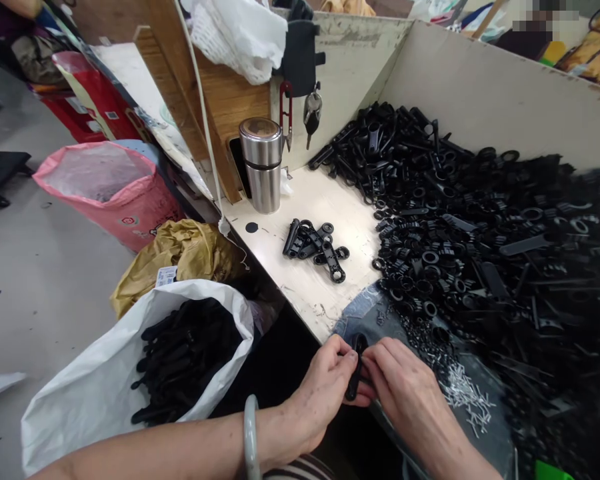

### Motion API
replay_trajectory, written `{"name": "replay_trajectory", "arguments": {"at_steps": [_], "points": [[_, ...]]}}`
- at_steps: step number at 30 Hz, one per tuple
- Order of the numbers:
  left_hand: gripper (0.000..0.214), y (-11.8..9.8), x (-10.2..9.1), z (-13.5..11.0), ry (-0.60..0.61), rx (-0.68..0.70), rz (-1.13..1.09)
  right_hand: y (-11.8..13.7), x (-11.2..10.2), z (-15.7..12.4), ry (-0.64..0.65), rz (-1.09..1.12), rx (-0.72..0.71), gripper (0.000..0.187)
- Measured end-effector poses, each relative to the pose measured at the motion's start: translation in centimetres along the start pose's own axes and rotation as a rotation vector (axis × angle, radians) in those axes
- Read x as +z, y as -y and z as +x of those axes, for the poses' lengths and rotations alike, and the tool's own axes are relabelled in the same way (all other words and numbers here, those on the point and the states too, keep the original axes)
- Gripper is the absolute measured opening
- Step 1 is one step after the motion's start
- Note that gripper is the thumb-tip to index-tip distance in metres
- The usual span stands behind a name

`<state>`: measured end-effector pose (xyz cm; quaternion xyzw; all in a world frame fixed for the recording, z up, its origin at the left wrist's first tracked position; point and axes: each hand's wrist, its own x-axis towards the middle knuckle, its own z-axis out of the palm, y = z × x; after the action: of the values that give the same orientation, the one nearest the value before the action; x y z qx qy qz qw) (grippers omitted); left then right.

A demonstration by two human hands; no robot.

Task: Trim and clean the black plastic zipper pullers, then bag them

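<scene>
A long black plastic part [359, 345] is held upright between my two hands at the front edge of the bench. My left hand [325, 373] grips it from the left, thumb on its near side. My right hand [404, 375] pinches at its right side; whether a small piece sits between those fingertips is hidden. Beyond my hands lies a small group of black plastic arms with ring ends [313, 245]. To the right, small silver pins [470, 397] lie on a dark blue cloth [490, 383] beside tiny black pieces [427, 341].
A large heap of black plastic parts [460, 227] fills the bench's right side against a board wall [480, 87]. A steel flask [264, 175] stands at the back left. Below left are a white sack [90, 380] of black parts and a pink bag [130, 213].
</scene>
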<state>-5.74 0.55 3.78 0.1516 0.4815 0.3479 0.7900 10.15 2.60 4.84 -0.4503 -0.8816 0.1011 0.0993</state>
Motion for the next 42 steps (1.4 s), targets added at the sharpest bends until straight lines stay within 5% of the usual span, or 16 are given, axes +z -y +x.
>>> {"name": "replay_trajectory", "arguments": {"at_steps": [9,19,42], "points": [[0.041,0.3,0.1,0.0,-0.027,0.078,0.008,1.0,-0.1,1.4,0.181,-0.231,0.011,0.030],[0.038,0.8,-0.9,0.6,0.008,0.092,0.063,3.3,-1.0,0.1,0.200,-0.296,0.037,0.023],[0.045,0.0,-0.1,0.1,-0.004,0.012,0.009,-0.6,-2.1,1.5,0.195,0.162,0.171,0.024]]}}
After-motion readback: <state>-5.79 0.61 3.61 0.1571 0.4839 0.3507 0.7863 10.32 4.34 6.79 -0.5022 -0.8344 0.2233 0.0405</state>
